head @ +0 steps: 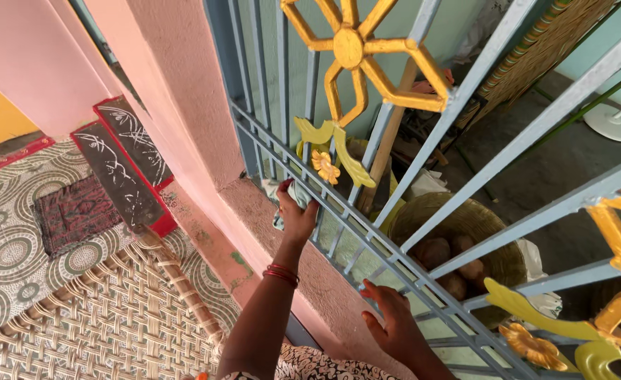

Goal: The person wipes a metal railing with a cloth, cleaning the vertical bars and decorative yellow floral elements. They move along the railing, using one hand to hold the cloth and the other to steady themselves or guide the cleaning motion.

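The left hand (296,214) is closed around a pale crumpled cloth (298,195), pressing it against the lower rails of the blue metal grille (367,243); the cloth bunches above and beside the fingers, with a corner hanging below the palm toward the pink ledge (303,260); it has no clear long axis, being wadded. Red bangles (281,273) circle that wrist. The right hand (393,320) rests with fingers spread and lightly curled on the same slanting rails, nearer the camera; it holds nothing. Behind the bars sits a woven basket (497,236); yellow flower ornaments (356,49) decorate the grille.
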